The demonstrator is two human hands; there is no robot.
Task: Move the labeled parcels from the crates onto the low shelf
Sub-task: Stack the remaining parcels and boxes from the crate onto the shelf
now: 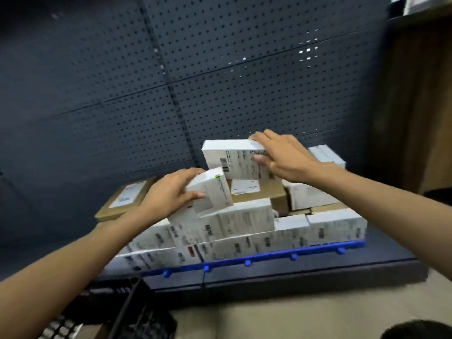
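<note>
the left hand (168, 192) grips a small white cardboard parcel with a green mark (212, 189), fingers curled round it. the right hand (281, 157) pinches, thumb against fingers, a larger white barcode-labelled parcel (232, 160) above the stacked boxes (244, 221) on the dark blue-railed low shelf (269, 256).

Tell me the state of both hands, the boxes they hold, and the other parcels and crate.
small white box: tilted, held
large white box: held, label visible
left hand: grips small white box
right hand: grips large white box
brown box: resting in the pile
flat brown parcel: lying flat on low shelf
black crate: contents hidden
</note>
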